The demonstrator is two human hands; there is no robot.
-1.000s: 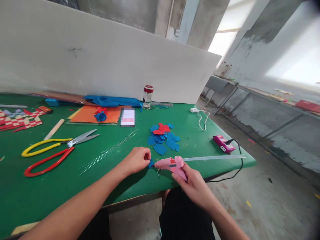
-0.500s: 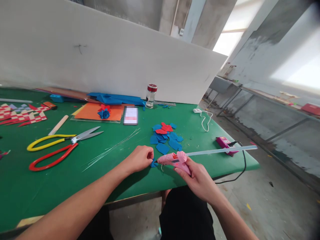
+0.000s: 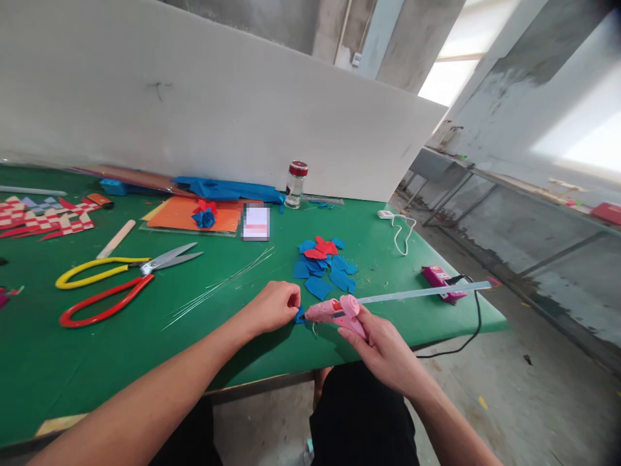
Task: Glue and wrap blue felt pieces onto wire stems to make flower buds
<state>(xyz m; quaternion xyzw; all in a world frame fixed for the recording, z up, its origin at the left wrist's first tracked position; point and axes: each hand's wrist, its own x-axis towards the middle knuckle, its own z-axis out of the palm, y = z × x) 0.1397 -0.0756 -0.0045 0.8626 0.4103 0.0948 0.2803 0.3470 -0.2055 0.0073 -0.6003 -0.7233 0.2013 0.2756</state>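
Note:
My left hand point(image 3: 272, 305) pinches a small blue paper piece point(image 3: 300, 315) just above the green table point(image 3: 121, 349), near its front edge. My right hand point(image 3: 381, 343) grips a pink glue gun point(image 3: 334, 312) whose nozzle touches that blue piece. A long clear glue stick point(image 3: 427, 292) juts out of the gun's back to the right. Just behind the hands lies a pile of blue and red paper petals point(image 3: 323, 262). Thin metal wires point(image 3: 218, 285) lie to the left of my left hand.
Yellow- and red-handled scissors point(image 3: 121, 281) lie at left, with a wooden stick point(image 3: 115, 238) behind them. Further back: orange sheet with a paper flower point(image 3: 204, 215), a glass jar point(image 3: 295, 184), blue sheets, woven strips point(image 3: 43, 219). A pink power adapter point(image 3: 439, 279) and white cable point(image 3: 402, 233) sit right. A white board stands behind.
Both hands stay together at the blue piece, with the gun's nozzle pressed closer against it. The view has shifted slightly; the glue stick's tilt changed a little.

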